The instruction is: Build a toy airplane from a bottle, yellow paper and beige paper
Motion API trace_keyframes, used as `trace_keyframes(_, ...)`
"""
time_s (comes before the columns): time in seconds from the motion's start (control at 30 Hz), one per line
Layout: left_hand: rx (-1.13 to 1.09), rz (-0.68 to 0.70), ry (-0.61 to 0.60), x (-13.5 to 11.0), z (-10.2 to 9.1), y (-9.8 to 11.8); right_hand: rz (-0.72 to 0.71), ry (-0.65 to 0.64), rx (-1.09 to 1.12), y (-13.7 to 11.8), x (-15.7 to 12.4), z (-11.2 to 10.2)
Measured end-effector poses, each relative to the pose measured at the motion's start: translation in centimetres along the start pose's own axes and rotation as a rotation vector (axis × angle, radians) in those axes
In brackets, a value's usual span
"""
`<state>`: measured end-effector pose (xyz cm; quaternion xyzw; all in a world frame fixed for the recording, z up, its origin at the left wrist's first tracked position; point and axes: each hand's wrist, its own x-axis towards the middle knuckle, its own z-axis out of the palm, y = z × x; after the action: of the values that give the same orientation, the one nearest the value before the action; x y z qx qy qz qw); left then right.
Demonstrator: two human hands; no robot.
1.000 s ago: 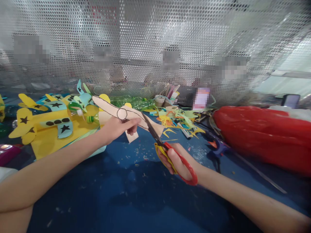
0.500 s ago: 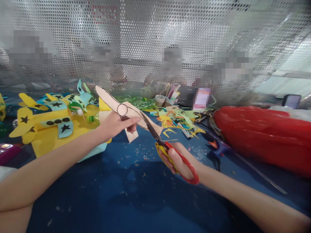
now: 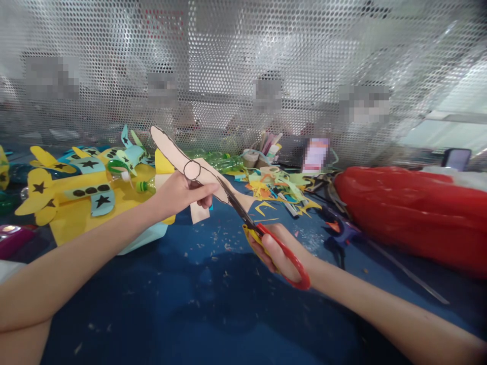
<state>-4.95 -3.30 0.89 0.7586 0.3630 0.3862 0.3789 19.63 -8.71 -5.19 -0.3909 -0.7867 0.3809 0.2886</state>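
My left hand [image 3: 182, 195] pinches a pale beige paper propeller shape [image 3: 173, 153] with a black drawn outline and a circle at its middle, held up above the blue table [image 3: 182, 304]. My right hand [image 3: 279, 251] grips scissors [image 3: 266, 238] with red and yellow handles. The dark blades point up and left and meet the lower right edge of the paper shape, just right of my left fingers.
Yellow and light-blue paper planes [image 3: 68, 190] with black stars lie at the left. Coloured paper scraps [image 3: 277, 190], a cup of pens [image 3: 262, 152] and green plastic bottles [image 3: 216, 162] sit behind. A red plastic bag [image 3: 411, 213] fills the right. A perforated metal screen [image 3: 243, 66] stands behind.
My left hand has tilted the paper shape so its far tip points higher. The scissors have stayed at nearly the same spot along the paper's edge.
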Motion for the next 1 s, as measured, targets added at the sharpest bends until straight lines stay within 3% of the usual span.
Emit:
trace_keyframes(0.47, -0.055, -0.079, -0.027, 0.1, 0.2, 0.1, 0.007, 0.029, 0.077, 0.6, -0.2, 0.6)
trace_keyframes(0.73, -0.221, -0.152, 0.003, 0.4, 0.9, -2.1, 0.202, 0.020, 0.273, 1.2, -0.1, 1.7)
trace_keyframes(1.0, -0.272, -0.101, 0.067, 0.3, 2.2, -3.2, 0.193, 0.001, 0.398, 1.5, 0.3, 1.9)
